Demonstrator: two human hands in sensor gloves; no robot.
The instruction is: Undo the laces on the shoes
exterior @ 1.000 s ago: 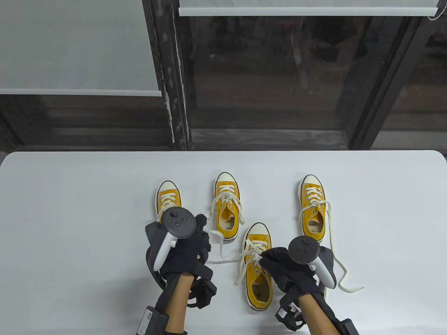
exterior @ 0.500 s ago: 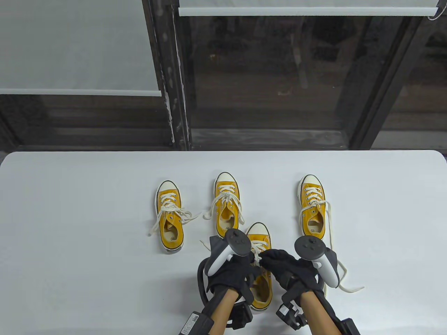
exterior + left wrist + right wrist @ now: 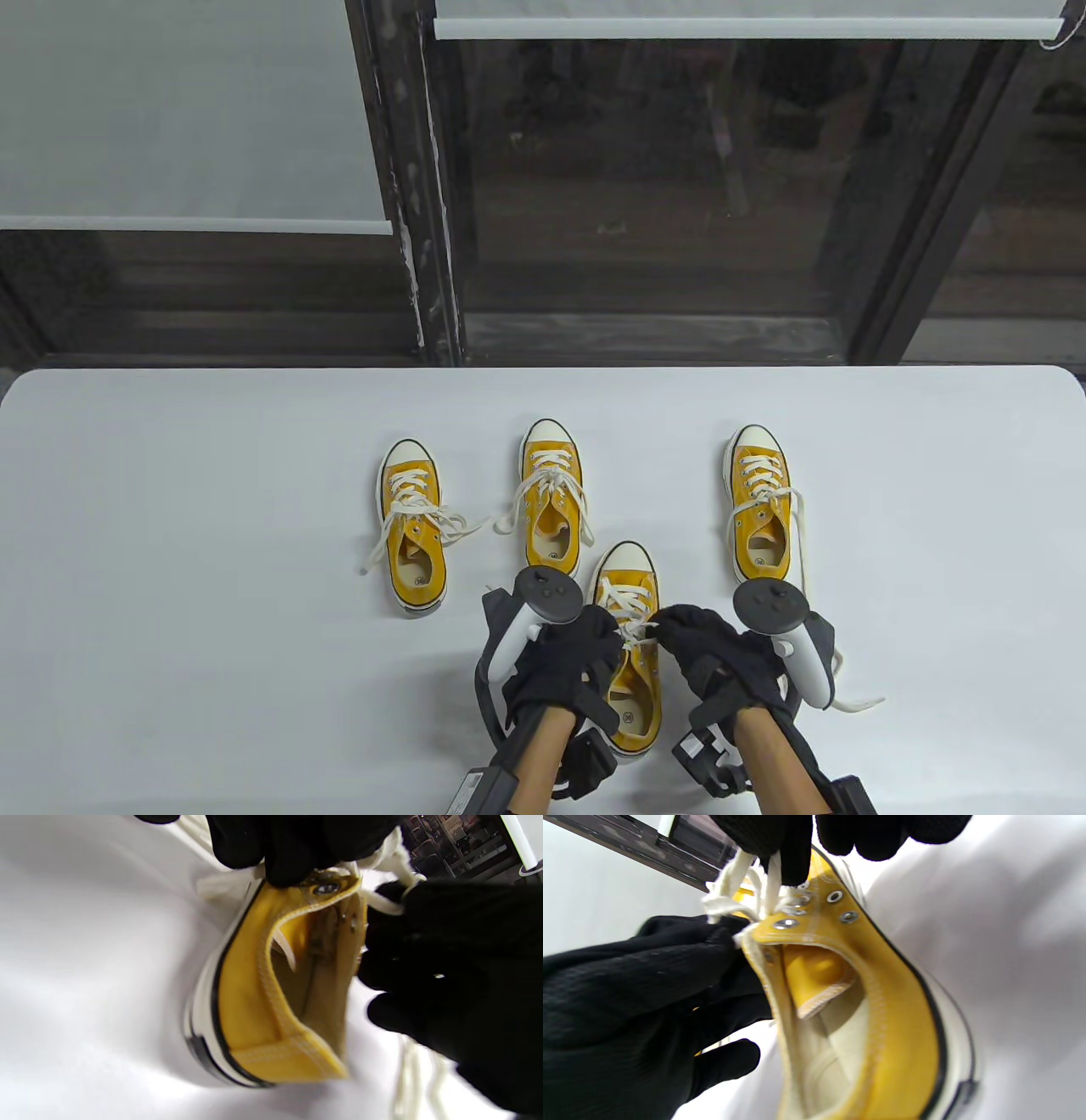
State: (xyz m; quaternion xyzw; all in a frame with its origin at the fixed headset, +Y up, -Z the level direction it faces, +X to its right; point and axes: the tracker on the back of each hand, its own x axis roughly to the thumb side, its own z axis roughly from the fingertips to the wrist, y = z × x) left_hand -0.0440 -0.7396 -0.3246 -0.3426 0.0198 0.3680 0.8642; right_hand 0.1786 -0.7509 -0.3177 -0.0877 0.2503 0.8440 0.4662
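Nearest shoe [image 3: 626,645]: yellow canvas, on the white desk [image 3: 212,552] close to its near edge, toe pointing away; placed within easy reach of both hands.
Knot [image 3: 638,630]: cream lace, at the top eyelets, between the two hands.
Left hand [image 3: 564,658]: fingertips [image 3: 288,853] pressed on the lace at the shoe's left rim; grip clenched on lace, likely bracing the shoe.
Right hand [image 3: 708,649]: fingertips [image 3: 791,857] pinching a lace strand over the eyelets; grip grasping the lace, likely to pull the knot apart.
Other shoes: far-left shoe [image 3: 411,535] and middle shoe [image 3: 553,501] look tied; far-right shoe [image 3: 762,509] with lace trailing loose on the desk.
Writing: round insole stamps visible, too small to read; no brand legible.
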